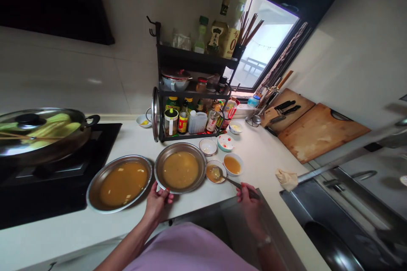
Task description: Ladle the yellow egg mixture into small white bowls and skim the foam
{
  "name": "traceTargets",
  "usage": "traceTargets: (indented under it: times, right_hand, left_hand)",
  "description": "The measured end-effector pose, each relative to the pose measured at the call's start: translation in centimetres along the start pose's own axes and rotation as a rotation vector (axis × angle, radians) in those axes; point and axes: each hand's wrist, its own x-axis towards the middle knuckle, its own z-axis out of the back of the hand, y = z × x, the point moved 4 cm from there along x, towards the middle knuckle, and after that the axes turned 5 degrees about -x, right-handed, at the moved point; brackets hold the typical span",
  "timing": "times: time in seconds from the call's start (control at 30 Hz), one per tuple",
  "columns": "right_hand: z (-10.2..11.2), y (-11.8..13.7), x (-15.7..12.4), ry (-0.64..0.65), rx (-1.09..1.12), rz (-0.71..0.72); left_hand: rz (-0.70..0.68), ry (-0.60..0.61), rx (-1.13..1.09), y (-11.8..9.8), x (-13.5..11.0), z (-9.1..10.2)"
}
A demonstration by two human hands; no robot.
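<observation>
My left hand (159, 199) grips the near rim of a round metal plate (158, 178) that holds brownish liquid. In my right hand (249, 199) is the handle of a ladle (234, 183), its bowl resting in a small bowl (210, 179) of brown liquid. Just behind that stands another small bowl (241, 172), also with brown liquid. To the left of my left hand sits a second metal plate (92, 201), filled with similar liquid and a few pale bits.
A lidded pan (73, 137) with pale green leaves stands on the black stove. Behind the plates rises a black rack (193, 93) with bottles and jars. Small bowls (208, 147) stand before it. Cutting boards (321, 131), a cloth (287, 179) and the sink (295, 207) are at right.
</observation>
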Motion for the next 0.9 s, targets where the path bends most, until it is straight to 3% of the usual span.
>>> traceTargets:
  times: [0.13,0.37,0.67,0.9]
  right_hand:
    - [0.7,-0.3,0.8,-0.078,0.088,-0.077]
    - [1.0,0.4,1.4,-0.105,0.151,-0.054]
    - [0.3,2.4,1.3,-0.038,0.215,-0.031]
    - [-2.1,4.5,-0.6,0.099,0.053,0.077]
  left_hand:
    - [0.011,-0.007,0.004,0.0,0.0,0.0]
    - [0.025,-0.009,0.02,0.0,0.1,0.0]
    - [0.041,-0.022,0.018,0.2,0.1,0.1]
    - [0.026,-0.025,0.028,0.0,-0.1,-0.1]
